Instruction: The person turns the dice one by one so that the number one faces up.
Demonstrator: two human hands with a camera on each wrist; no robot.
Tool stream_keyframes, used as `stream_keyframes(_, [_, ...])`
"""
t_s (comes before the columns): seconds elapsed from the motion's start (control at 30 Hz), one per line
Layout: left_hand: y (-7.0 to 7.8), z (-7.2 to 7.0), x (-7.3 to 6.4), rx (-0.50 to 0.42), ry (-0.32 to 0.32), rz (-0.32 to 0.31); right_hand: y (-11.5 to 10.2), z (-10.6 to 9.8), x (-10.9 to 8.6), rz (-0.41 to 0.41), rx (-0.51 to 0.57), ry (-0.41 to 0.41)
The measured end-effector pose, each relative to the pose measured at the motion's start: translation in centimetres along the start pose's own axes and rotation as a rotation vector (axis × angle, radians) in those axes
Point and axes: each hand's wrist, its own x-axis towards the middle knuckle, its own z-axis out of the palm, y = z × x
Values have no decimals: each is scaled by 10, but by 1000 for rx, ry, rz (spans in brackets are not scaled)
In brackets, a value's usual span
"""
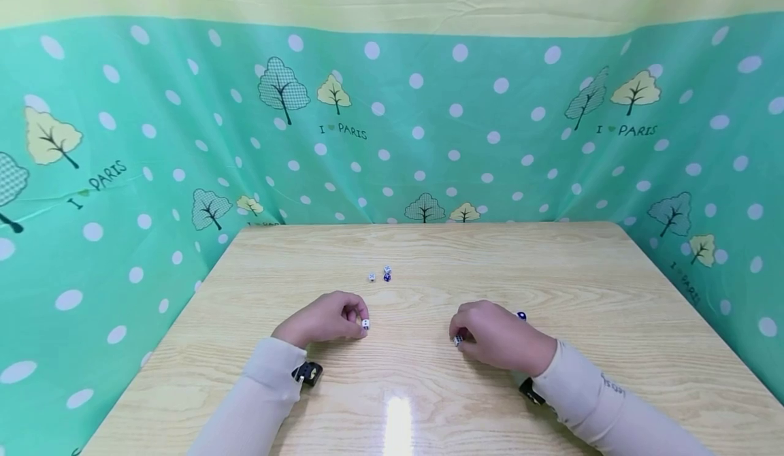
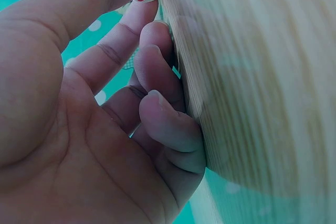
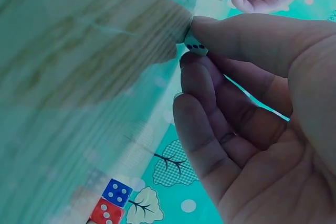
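My left hand [image 1: 327,318] pinches a white die [image 1: 365,323] between thumb and forefinger, low over the wooden table. Red dots show on that die's face in the left wrist view, where the fingers partly cover it. To the right, my right hand [image 1: 493,337] holds another white die [image 3: 196,46] by its fingertips, close to the tabletop; its dots look dark. Just behind the right hand lies a blue die [image 1: 521,316], partly hidden in the head view. The right wrist view shows a blue die [image 3: 117,191] touching a red die [image 3: 106,211].
Farther back on the table [image 1: 490,258] sit a white die [image 1: 371,277] and, beside it, a second white die [image 1: 387,269] right at a dark blue one [image 1: 387,278]. A green dotted curtain [image 1: 429,136] hangs around the table's back and sides.
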Motion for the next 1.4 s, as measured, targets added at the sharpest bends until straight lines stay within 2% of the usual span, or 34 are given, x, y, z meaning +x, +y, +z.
stream_keyframes(0.43, [-1, 0, 2, -8, -8, 3, 4, 0, 1, 50, 76, -23])
stream_keyframes(1.0, [0, 0, 2, -19, -5, -1, 11, 0, -2, 62, 16, -29])
stream_keyframes(1.4, [0, 0, 1, -13, -6, -1, 15, -4, -3, 66, 35, -45])
